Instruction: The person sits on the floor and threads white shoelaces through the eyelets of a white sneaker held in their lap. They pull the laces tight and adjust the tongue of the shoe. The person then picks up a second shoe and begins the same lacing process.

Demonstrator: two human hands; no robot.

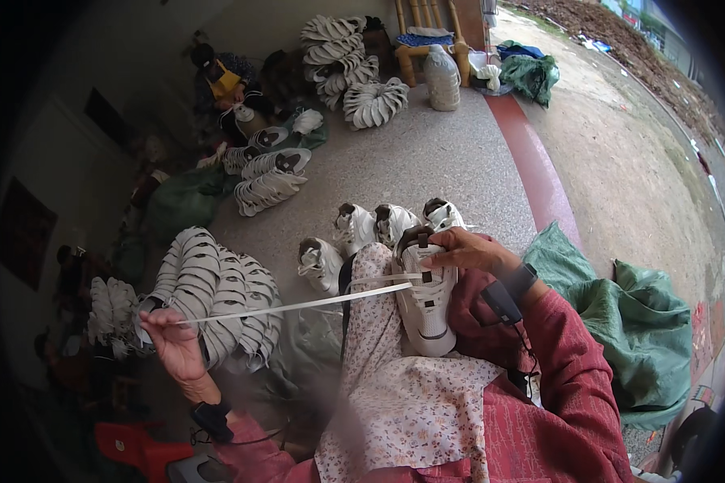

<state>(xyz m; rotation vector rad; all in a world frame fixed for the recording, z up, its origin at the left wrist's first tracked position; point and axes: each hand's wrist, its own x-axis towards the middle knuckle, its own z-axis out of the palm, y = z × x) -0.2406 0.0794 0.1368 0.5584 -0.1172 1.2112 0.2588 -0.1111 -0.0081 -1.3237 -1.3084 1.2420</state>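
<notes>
Speckled grey concrete floor (427, 161) fills the middle of the view, with a red painted strip along its right edge and bare dirt beyond. Seen from above, a person sits with a floral cloth (395, 402) over the lap and a white sneaker (425, 298) resting on it, toe pointing near, heel far.

A likely trouble, judging from the pose: the flat white lace (298, 304) is stretched taut from the shoe out to the left, and a harder tug could drag the sneaker sideways off the lap or slip the lace out of its eyelet, since only one hand steadies the shoe. The lace could also slide from a light pinch.

The right hand (469, 249) lies over the far end of the sneaker, fingers curled down around the collar and tongue, gripping it. The left hand (173, 342) is raised out to the left, thumb and fingertips pinched closed on the free end of the lace, the other fingers loosely bent. Both wrists wear small dark devices.

Just beyond the lap, four more white sneakers (370, 229) stand on the floor. To the left sit bundles of white shoe uppers (217, 290), with further stacks (346, 64) far off near a wooden chair. Another person (221, 88) sits on the floor at the far left. Crumpled green sacking (628, 322) lies to the right.
</notes>
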